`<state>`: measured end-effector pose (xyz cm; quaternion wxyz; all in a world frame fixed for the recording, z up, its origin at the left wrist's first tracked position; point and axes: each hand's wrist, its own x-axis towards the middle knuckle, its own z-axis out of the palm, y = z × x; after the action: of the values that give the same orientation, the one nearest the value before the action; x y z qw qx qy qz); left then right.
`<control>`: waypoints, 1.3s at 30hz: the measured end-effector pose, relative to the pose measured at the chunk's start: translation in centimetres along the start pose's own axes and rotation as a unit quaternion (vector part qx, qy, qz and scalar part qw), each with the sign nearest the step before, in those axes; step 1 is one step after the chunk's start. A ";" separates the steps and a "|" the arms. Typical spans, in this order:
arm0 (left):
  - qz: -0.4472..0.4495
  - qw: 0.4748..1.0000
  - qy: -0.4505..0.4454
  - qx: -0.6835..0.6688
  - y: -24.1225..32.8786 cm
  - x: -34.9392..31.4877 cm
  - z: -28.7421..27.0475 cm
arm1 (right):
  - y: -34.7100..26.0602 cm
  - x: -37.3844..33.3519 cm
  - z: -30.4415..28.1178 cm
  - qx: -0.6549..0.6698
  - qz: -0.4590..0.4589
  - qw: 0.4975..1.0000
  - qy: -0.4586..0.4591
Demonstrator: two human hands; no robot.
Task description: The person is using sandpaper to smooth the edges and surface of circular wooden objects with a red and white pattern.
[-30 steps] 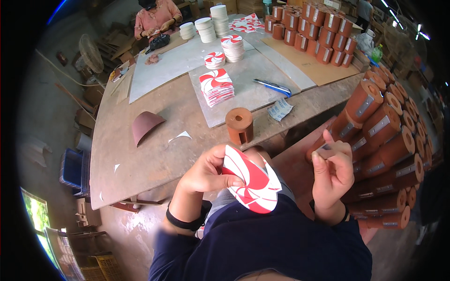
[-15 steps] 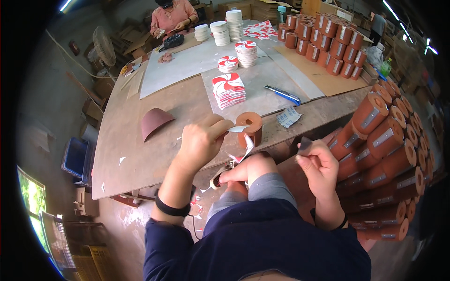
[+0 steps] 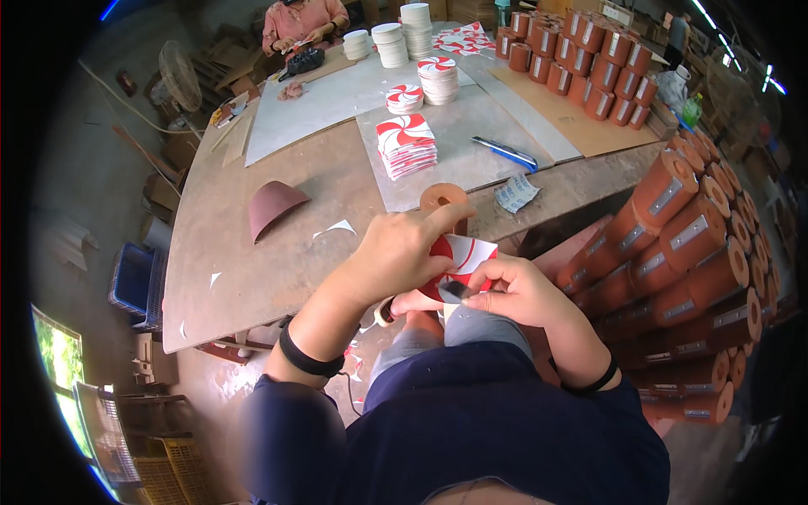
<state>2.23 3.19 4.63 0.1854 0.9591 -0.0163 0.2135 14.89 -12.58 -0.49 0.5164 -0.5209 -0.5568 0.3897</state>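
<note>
Over my lap, my left hand grips a red-and-white swirl-printed piece by its left side, fingers closed on it. My right hand comes in from the right and pinches a small dark grey flat piece against or just over the print's lower edge. Just beyond my left hand, at the table edge, stands a brown cylinder with a central hole, partly hidden by that hand. Farther back lies a stack of square swirl-printed sheets. My fingers cover much of the held print.
A blue utility knife and a crumpled paper packet lie right of the sheets. A curved maroon piece sits left. White round stacks stand behind; brown cylinders are piled on my right. Across the table, a person works.
My right hand has come left with the dark piece to meet my left hand. The white strip has left my left hand, which now holds the print; a white scrap lies on the table.
</note>
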 end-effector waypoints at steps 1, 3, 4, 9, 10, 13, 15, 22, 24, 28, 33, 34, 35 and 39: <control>-0.035 0.999 0.015 0.028 -0.1 -0.2 0.4 | 0.4 0.1 -0.1 0.032 0.045 0.998 0.015; -0.067 0.996 0.030 0.055 0.0 -0.2 1.2 | 0.8 0.3 -0.3 0.094 0.131 0.986 0.047; -0.073 0.989 0.111 0.069 0.1 -0.2 1.7 | 1.0 0.4 -0.2 0.178 0.095 0.977 0.067; -0.217 0.900 0.298 -0.232 -0.8 -2.9 6.2 | 2.0 0.4 -0.6 0.331 0.099 0.936 0.066; -0.252 0.822 0.288 -0.421 -0.1 -3.3 6.5 | 2.0 0.5 -0.7 0.370 0.100 0.921 0.068; -0.313 0.754 0.202 -0.541 1.6 -4.0 6.5 | 1.7 0.8 -0.8 0.414 0.112 0.899 0.084; -0.378 0.725 0.095 -0.568 1.7 -4.5 7.0 | 2.1 0.9 -0.9 0.394 0.107 0.911 0.050; -0.355 0.566 0.152 -0.728 1.2 -3.7 7.5 | 0.8 0.3 -1.3 0.354 0.074 0.931 0.050; -0.333 0.440 0.182 -0.814 1.3 -3.3 6.8 | 1.1 -0.2 -1.2 0.267 -0.004 0.953 0.143; -0.257 0.315 0.168 -0.898 1.3 -3.5 6.5 | 0.2 -0.9 -0.5 -0.070 -0.174 0.929 0.320; -0.236 0.282 0.154 -0.917 2.4 -3.5 6.2 | -0.5 0.2 0.7 -0.393 -0.341 0.771 0.366; -0.225 0.279 0.152 -0.921 2.5 -3.6 6.2 | -0.5 0.4 0.7 -0.392 -0.340 0.771 0.370; -0.227 0.279 0.150 -0.921 2.5 -3.6 6.2 | -0.6 0.5 0.7 -0.415 -0.363 0.752 0.360; -0.220 0.279 0.162 -0.921 3.1 -3.5 6.0 | -0.9 0.5 1.2 -0.439 -0.390 0.731 0.347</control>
<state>1.13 -2.02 -0.80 0.9843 0.0659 0.0400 0.1589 13.55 -12.12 0.22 0.4941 -0.5253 -0.6027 -0.3417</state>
